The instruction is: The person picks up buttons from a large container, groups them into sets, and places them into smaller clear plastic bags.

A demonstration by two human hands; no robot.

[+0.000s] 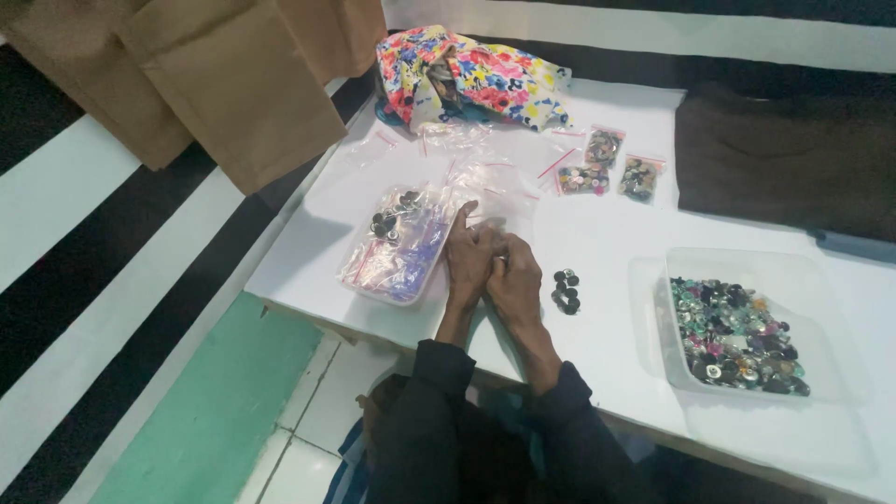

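My left hand (467, 257) and my right hand (515, 275) rest close together on the white table (607, 233), fingers touching over a small clear plastic bag (490, 227). Whether anything is pinched between the fingers is hidden. A small pile of dark buttons (566, 291) lies just right of my right hand. Left of my left hand is a clear tray (397, 247) holding small plastic bags and a few dark buttons.
A clear container (737, 322) with several mixed buttons stands at the right. Three filled small bags (607, 168) lie further back. A floral cloth (467, 79) and a dark brown fabric (784, 159) lie at the far edge. Tan fabric (215, 84) hangs at the left.
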